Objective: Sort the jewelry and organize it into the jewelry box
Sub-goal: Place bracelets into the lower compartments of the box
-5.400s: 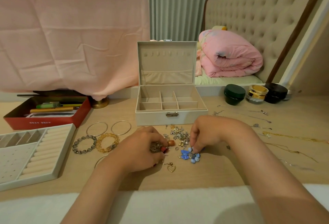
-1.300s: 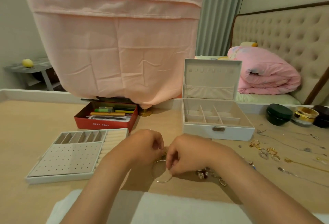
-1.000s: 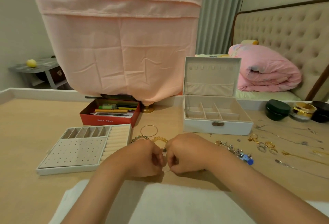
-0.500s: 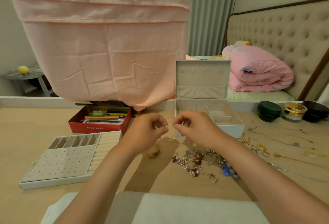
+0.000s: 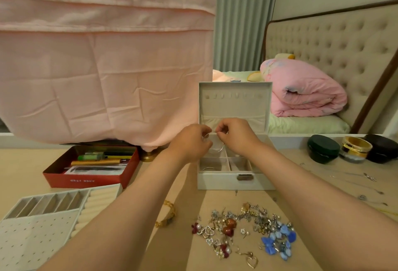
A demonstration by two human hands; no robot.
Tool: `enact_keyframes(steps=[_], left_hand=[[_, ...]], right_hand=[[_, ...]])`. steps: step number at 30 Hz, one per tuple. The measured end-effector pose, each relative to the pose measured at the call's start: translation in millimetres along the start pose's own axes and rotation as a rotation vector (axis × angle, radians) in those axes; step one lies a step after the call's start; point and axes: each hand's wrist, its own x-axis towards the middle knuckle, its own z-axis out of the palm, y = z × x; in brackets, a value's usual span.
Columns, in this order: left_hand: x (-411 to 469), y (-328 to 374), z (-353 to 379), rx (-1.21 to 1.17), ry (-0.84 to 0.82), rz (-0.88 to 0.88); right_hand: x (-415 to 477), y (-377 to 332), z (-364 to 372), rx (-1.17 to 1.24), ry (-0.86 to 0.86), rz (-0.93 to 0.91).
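A thin silver bangle (image 5: 211, 133) is pinched by the left hand (image 5: 190, 142) and right hand (image 5: 235, 136) above the open jewelry box (image 5: 224, 181). If released unevenly, it could be caught on a divider (image 5: 227, 160) or dropped in front of the box.

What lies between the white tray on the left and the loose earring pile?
Head view: a yellow beaded bracelet lies on the table between the tray and the earring pile, partly hidden by the left forearm.

White jewelry box (image 5: 226, 181), red tin (image 5: 90, 179), pink cloth (image 5: 103, 66).
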Motion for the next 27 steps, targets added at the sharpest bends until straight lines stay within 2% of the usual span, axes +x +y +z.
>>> enact_keyframes(steps=[6,10,13,21,27], left_hand=[[3,-8,12,0.255,-0.141,0.059],[-2,-10,17,0.287,-0.169,0.117],[-9,-12,11,0.272,-0.126,0.124],[-59,-26,-18,0.071,0.047,0.116],[-115,-61,-39,0.128,-0.12,-0.079]], right_hand=[[12,12,22,-0.116,-0.086,0.046],[8,14,27,-0.183,-0.186,0.09],[3,10,22,-0.183,-0.198,0.09],[-30,-41,-1,-0.14,-0.168,-0.069],[-74,-104,10,-0.165,-0.303,-0.274]])
